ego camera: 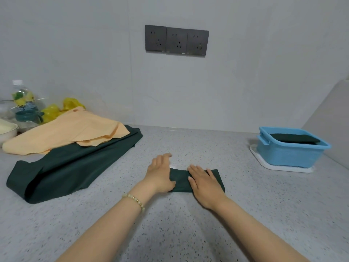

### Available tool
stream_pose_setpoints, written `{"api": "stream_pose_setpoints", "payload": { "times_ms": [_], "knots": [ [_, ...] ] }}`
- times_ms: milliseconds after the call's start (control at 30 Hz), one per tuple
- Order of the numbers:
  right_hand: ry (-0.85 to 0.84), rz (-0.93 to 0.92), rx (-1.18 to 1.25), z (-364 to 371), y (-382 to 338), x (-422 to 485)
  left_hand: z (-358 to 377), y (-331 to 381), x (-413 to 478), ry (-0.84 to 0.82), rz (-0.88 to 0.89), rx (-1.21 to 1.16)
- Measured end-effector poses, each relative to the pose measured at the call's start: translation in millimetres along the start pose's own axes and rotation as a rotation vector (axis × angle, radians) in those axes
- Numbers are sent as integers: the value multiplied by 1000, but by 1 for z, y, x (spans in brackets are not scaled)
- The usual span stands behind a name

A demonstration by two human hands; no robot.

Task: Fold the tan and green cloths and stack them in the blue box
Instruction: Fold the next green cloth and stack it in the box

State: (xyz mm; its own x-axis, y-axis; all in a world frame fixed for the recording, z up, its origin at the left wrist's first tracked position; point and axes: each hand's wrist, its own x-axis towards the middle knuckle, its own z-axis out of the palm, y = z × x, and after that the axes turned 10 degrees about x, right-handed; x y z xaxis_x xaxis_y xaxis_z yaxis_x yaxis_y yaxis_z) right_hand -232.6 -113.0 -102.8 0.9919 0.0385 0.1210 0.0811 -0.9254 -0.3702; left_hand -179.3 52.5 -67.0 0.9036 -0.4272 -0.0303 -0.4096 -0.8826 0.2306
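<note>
1. A small green cloth (180, 180), folded into a narrow strip, lies flat on the speckled desk (255, 201) near the middle of the scene.
2. The left hand (160, 174) covers the strip's left end. Its grip is wide, with the fingers stretched out toward the far side and the thumb laid on the fabric.
3. The right hand (204, 183) rests palm down on the right half of the strip. Its grip is also wide, with straight fingers pressing the cloth and curled round nothing.
4. The strip's right end shows past the right hand.
5. A beaded bracelet (135, 201) sits on the left wrist.
6. On the left of the desk a large green cloth (75, 165) lies spread and rumpled. The tan cloth (66, 133) lies loosely across its far part.
7. The blue box (290, 154) stands at the far right on a white tray (279, 167), well apart from the hands. A folded dark green cloth (294, 138) lies inside it.
8. At the far left are a clear bottle (22, 99), a yellow bag (56, 110) and a white bowl (6, 129).
9. Three dark wall sockets (176, 40) sit side by side on the far wall.
</note>
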Motion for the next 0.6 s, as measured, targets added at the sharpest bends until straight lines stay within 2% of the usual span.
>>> {"api": "stream_pose_setpoints", "payload": {
  "times_ms": [67, 133, 333, 600],
  "knots": [
    [-9, 14, -28, 3, 2, 4, 8, 7, -2, -34, 160, 111],
    [4, 17, -30, 7, 4, 4, 19, 10, 0, -79, 237, 200],
    [4, -2, -35, 12, 11, 3, 49, 8, 1, -23, 193, 187],
    [-77, 20, -31, -3, 34, -3, 49, 8, 3, 4, 180, 203]
  ]
}}
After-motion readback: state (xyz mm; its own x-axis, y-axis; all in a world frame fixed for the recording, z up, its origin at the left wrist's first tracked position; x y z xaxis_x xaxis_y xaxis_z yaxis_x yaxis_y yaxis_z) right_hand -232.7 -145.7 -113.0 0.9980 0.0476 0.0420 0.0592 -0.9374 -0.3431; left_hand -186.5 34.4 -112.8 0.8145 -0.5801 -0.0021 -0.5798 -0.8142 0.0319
